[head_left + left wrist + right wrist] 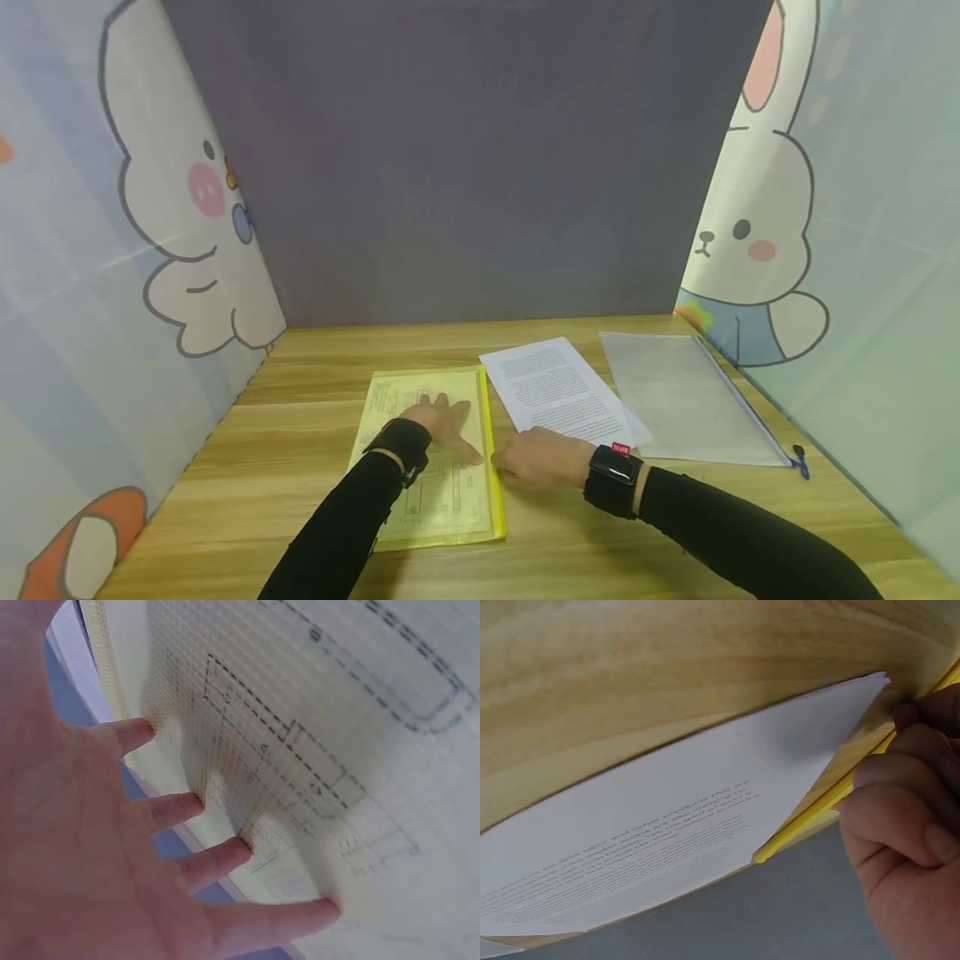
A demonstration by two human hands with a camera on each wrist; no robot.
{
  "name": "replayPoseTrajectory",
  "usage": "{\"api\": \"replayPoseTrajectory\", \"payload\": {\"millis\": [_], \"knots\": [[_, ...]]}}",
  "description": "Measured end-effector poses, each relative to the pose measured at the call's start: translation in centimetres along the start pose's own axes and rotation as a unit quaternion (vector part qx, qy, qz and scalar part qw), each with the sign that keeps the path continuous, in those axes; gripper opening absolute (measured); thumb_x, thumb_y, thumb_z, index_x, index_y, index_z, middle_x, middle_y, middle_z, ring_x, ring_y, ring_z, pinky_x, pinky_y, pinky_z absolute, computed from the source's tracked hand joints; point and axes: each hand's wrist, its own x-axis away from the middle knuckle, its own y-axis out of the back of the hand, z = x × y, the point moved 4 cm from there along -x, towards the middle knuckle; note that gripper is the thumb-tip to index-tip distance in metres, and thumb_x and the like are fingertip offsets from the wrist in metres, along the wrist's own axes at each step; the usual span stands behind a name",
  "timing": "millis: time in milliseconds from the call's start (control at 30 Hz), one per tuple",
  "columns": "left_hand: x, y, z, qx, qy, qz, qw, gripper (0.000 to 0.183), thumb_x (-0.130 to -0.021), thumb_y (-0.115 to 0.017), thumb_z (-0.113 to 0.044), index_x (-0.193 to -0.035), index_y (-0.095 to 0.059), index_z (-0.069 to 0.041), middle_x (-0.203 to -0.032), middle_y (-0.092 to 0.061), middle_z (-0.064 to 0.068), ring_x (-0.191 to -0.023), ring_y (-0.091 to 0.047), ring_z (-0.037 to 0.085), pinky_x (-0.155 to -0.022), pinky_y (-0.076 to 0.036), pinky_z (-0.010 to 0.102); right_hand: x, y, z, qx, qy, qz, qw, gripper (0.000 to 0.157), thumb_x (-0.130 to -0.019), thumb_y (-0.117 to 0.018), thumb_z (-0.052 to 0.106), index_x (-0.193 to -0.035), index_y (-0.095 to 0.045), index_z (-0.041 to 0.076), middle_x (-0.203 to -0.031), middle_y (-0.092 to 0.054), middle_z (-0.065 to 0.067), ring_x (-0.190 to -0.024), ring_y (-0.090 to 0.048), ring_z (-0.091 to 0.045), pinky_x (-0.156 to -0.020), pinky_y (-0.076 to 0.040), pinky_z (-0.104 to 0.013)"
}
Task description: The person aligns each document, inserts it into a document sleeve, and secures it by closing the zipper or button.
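Observation:
A translucent yellow zip folder [450,521] lies flat on the table, with a sheet of line drawings showing through its meshed cover. My left hand [442,423] rests on the folder with fingers spread; in the left wrist view its fingertips [238,847] press the cover. Along the folder's right side runs a bright yellow zipper edge [487,417]. At about the middle of that edge, my right hand [543,458] has its fingers curled and pinches at the zipper. In the right wrist view, those fingers [889,810] hide the exact part held.
Printed white paper [555,387] lies just right of the folder. Beyond it is a clear zip folder [675,400] with a blue zipper and a dark blue pull [801,461], partly under or against the paper. A grey panel [480,167] and cartoon-printed cloth sides enclose the wooden table [247,467].

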Motion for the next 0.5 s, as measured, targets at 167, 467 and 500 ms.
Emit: {"api": "replayPoseTrajectory", "payload": {"millis": [167, 467, 500], "knots": [[0.1, -0.3, 0.1, -0.028, -0.024, -0.01, 0.9993, 0.104, -0.077, -0.077, -0.068, -0.16, -0.034, -0.023, -0.162, -0.027, 0.022, -0.148, -0.02, 0.051, -0.104, -0.038, 0.07, 0.0, 0.0, 0.0, 0.006, -0.002, -0.01, 1.0, 0.014, -0.102, -0.059, 0.024, -0.089, -0.064, 0.021, -0.07, -0.048, 0.01, -0.062, -0.048, -0.008, -0.059, -0.043, -0.027], [1.9, -2.1, -0.2, -0.032, -0.105, -0.005, 0.9939, 0.083, -0.088, -0.067, -0.065, -0.157, -0.041, -0.027, -0.16, -0.034, 0.015, -0.147, -0.029, 0.039, -0.108, -0.038, 0.064, 0.2, 0.1, 0.0, -0.007, 0.007, -0.02, 1.0, 0.014, -0.103, -0.057, 0.025, -0.092, -0.064, 0.021, -0.071, -0.048, 0.01, -0.063, -0.048, -0.007, -0.06, -0.043, -0.025], [2.3, -2.2, -0.3, -0.04, -0.112, -0.002, 0.9929, 0.084, -0.087, -0.068, -0.067, -0.157, -0.041, -0.028, -0.16, -0.035, 0.014, -0.147, -0.03, 0.038, -0.108, -0.037, 0.064, 0.1, 0.0, 0.0, -0.009, 0.008, -0.021, 1.0, 0.014, -0.103, -0.057, 0.025, -0.092, -0.064, 0.021, -0.071, -0.048, 0.01, -0.063, -0.048, -0.007, -0.06, -0.043, -0.025]]}}
